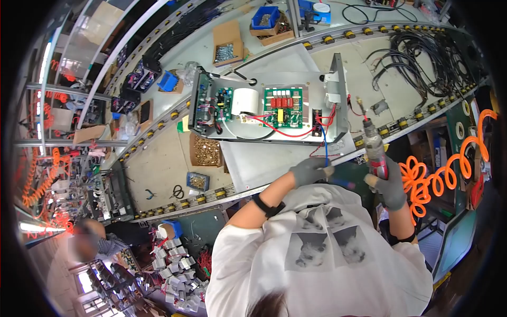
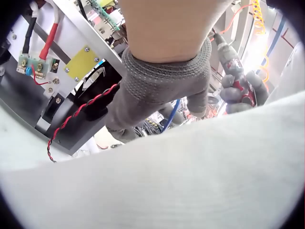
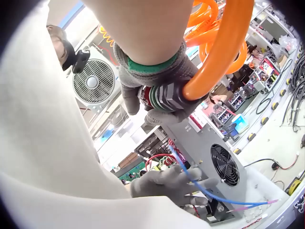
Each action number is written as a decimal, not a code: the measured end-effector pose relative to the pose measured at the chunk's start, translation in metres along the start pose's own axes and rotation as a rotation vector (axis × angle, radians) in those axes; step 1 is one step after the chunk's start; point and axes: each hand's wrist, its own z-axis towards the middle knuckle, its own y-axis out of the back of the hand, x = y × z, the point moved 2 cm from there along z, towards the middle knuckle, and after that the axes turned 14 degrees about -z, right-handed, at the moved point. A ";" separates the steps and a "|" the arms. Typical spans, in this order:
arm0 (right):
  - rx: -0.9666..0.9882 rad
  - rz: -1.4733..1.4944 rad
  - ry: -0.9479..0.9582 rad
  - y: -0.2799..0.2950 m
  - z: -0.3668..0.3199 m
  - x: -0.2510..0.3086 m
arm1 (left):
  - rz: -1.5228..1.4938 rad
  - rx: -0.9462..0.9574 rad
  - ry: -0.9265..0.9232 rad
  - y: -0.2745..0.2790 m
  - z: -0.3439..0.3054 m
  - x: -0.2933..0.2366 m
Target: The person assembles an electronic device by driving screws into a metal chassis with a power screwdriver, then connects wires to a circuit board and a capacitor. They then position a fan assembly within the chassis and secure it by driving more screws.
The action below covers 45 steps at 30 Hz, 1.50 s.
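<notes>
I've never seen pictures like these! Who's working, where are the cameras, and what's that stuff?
There's no robot: a person is working by hand. The big round picture comes from a camera worn on the head, looking down. The other two come from cameras on the left and right wrists. On the table sits an open metal case with a green circuit board inside; black cables and small golden parts lie nearby. The right hand grips a power tool with a curly orange hose. A blue wire runs by the left hand; I can't tell whether it's held.

Gap left of right hand [image 1: 391, 186], orange hose [image 3: 229, 52] right
</notes>
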 end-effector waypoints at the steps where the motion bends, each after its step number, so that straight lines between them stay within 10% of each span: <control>1: 0.014 0.012 0.008 0.003 0.003 -0.002 | 0.117 -0.063 0.062 0.013 -0.018 -0.008; 9: -0.126 -0.052 0.031 0.012 0.038 0.016 | 1.546 -1.174 -0.075 0.103 -0.135 -0.126; 13: -0.183 -0.030 0.198 0.019 0.085 0.019 | 1.552 -1.535 -0.347 0.123 -0.140 -0.162; 15: -0.199 0.138 0.145 0.017 0.116 0.017 | 1.420 -1.755 -0.146 0.149 -0.130 -0.146; 17: -0.114 0.171 0.141 0.020 0.144 0.031 | 0.852 -1.702 -0.501 0.184 -0.117 -0.115; 19: -0.041 0.367 0.257 0.016 0.178 0.032 | 0.944 -1.866 -0.317 0.183 -0.103 -0.109; 29: 0.209 0.455 0.166 -0.004 0.215 0.038 | 0.992 -1.921 -0.204 0.217 -0.084 -0.115; 38: 0.331 0.161 0.068 -0.043 0.084 0.027 | 1.025 -1.069 -0.535 0.333 -0.061 -0.163; 41: 0.478 0.111 0.107 -0.079 0.071 0.003 | 1.401 -1.208 0.030 0.290 -0.053 -0.216; 43: 0.599 0.121 0.084 -0.091 0.067 0.002 | 1.234 -1.229 0.106 0.278 -0.049 -0.238; 45: 0.466 0.037 0.181 -0.097 0.072 -0.013 | 0.978 -1.011 -0.195 0.313 -0.047 -0.228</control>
